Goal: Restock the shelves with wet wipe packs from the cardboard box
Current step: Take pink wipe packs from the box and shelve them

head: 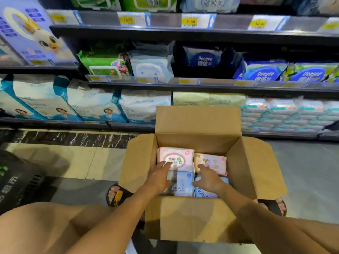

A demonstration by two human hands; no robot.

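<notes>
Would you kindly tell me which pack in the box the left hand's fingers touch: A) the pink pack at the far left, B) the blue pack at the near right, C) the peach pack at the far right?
A: the left hand lays its fingers on the pink pack at the far left of the cardboard box.

left hand point(159, 177): arm extended, fingers point(166, 165) straight | right hand point(208, 179): arm extended, fingers point(202, 168) spread, relaxed
</notes>
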